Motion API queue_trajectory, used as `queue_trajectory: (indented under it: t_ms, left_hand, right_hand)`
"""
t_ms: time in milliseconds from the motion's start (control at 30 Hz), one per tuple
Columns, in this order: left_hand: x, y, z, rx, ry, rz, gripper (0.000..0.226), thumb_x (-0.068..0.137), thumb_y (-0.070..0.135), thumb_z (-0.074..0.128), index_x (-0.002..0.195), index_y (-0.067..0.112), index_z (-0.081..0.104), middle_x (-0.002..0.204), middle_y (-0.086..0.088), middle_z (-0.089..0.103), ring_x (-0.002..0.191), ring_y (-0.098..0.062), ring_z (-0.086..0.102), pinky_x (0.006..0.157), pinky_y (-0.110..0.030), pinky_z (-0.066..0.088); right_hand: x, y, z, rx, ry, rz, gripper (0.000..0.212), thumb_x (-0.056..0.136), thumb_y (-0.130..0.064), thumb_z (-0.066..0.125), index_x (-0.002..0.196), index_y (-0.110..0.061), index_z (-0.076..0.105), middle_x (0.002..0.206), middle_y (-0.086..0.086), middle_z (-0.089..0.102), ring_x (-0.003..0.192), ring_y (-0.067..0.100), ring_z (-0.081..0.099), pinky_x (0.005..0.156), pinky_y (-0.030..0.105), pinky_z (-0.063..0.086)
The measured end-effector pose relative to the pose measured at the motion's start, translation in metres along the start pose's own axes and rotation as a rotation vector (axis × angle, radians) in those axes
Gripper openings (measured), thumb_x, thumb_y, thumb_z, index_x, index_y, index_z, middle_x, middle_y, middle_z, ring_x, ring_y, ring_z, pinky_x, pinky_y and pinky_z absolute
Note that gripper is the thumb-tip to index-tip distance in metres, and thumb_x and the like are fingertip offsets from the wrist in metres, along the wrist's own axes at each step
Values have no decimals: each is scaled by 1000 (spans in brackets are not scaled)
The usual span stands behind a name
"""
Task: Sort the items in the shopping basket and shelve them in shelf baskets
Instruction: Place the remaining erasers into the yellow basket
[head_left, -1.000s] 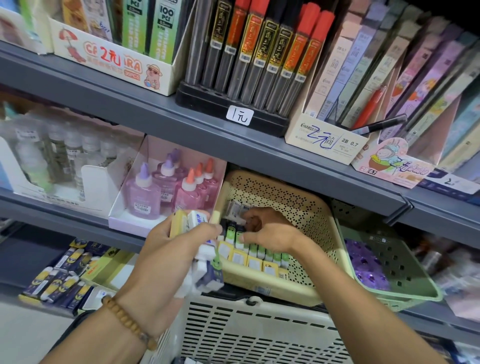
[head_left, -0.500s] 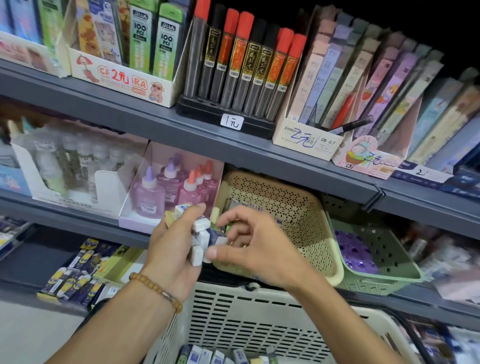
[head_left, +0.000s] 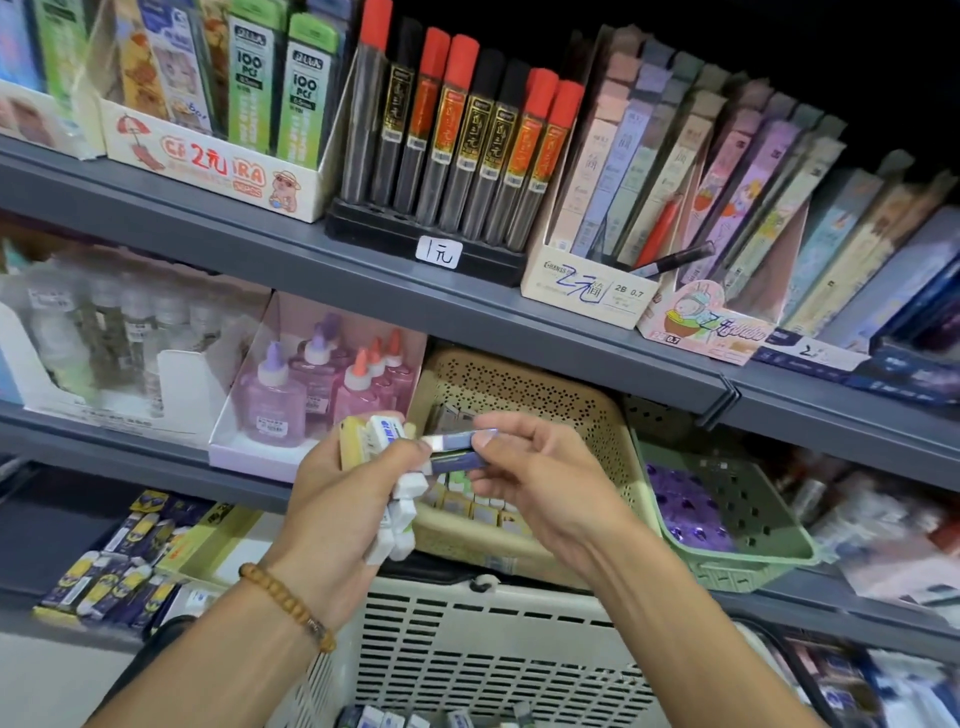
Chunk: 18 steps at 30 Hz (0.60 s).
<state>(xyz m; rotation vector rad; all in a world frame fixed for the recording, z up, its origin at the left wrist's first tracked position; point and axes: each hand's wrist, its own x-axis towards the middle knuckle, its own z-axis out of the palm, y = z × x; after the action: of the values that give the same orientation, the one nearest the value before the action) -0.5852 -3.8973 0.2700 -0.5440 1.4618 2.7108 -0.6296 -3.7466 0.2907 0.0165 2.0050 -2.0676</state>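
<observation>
My left hand grips a bundle of small erasers, white, yellow and blue-sleeved, in front of the middle shelf. My right hand pinches two blue-sleeved erasers at the top of that bundle, between thumb and fingers. Right behind both hands sits the beige perforated shelf basket, with rows of small erasers standing in its front. Below my arms is the white slotted shopping basket, with more erasers at its bottom.
A green shelf basket with purple items stands right of the beige one. Pink glue bottles in a box are to the left. Pencil-lead tubes and boxed stationery fill the upper shelf. Packs lie on the lower shelf.
My right hand came out of the beige basket and back to the bundle in my left hand, where it now pinches two blue-sleeved erasers. The view tilted up slightly.
</observation>
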Motion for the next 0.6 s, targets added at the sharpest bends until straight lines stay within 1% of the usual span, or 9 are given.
queue_trajectory:
  t_ms: [67, 133, 200, 300, 367, 400, 467, 533, 600]
  left_hand:
    - [0, 0, -1, 20, 35, -9, 19, 76, 4, 72, 84, 19, 63, 85, -19, 69, 82, -29, 71, 40, -19, 31]
    - [0, 1, -2, 34, 51, -13, 16, 77, 3, 70, 84, 15, 63, 84, -17, 70, 79, -26, 71, 40, -18, 32]
    - [0, 2, -1, 42, 63, -12, 14, 78, 3, 68, 83, 14, 63, 80, -13, 70, 74, -24, 70, 36, -17, 34]
    - [1, 2, 0, 34, 73, -16, 14, 78, 2, 68, 83, 13, 62, 79, -12, 69, 73, -23, 70, 35, -17, 35]
    - [0, 2, 0, 34, 56, -21, 14, 77, 3, 67, 84, 13, 61, 75, -11, 69, 70, -21, 72, 42, -17, 32]
    - [0, 2, 0, 34, 47, -20, 14, 76, 3, 67, 85, 13, 61, 74, -11, 68, 69, -20, 72, 45, -19, 31]
    - [0, 2, -1, 32, 36, -10, 14, 75, 3, 67, 83, 13, 61, 72, -11, 67, 68, -20, 72, 49, -22, 31]
    - [0, 2, -2, 28, 32, -5, 14, 74, 4, 68, 82, 13, 62, 72, -11, 68, 67, -20, 72, 47, -22, 31]
    - [0, 2, -2, 27, 34, -3, 14, 73, 4, 69, 83, 13, 62, 73, -12, 67, 67, -20, 72, 43, -20, 29]
  right_hand:
    - [8, -6, -17, -33, 38, 13, 9, 91, 3, 62, 99, 0, 62, 79, 10, 72, 63, 14, 63, 58, 20, 55]
    - [19, -10, -38, -52, 111, 51, 11, 89, 6, 62, 99, 2, 63, 92, 18, 71, 72, 19, 65, 61, 21, 54]
    - [31, -9, -57, -116, 134, 109, 15, 88, 9, 61, 97, -1, 67, 98, 20, 70, 78, 22, 65, 60, 20, 54]
    - [51, 1, -75, -276, 64, 188, 23, 89, 9, 60, 89, -11, 72, 98, 14, 70, 80, 18, 64, 59, 20, 52]
    - [64, 5, -80, -381, -17, 239, 27, 90, 9, 59, 90, -14, 74, 98, 9, 69, 85, 18, 62, 63, 22, 51]
    - [70, 7, -81, -434, -74, 259, 29, 91, 8, 58, 90, -15, 75, 97, 6, 69, 86, 16, 60, 64, 23, 51]
    - [81, 9, -78, -515, -184, 287, 32, 92, 7, 56, 92, -18, 76, 93, -3, 67, 82, 11, 56, 66, 22, 51]
    - [89, 10, -68, -609, -239, 291, 34, 94, 4, 56, 94, -24, 76, 94, -11, 65, 81, 8, 57, 66, 21, 53]
    - [95, 14, -59, -823, -218, 219, 33, 94, 1, 57, 100, -27, 73, 106, -13, 64, 89, 8, 60, 68, 18, 55]
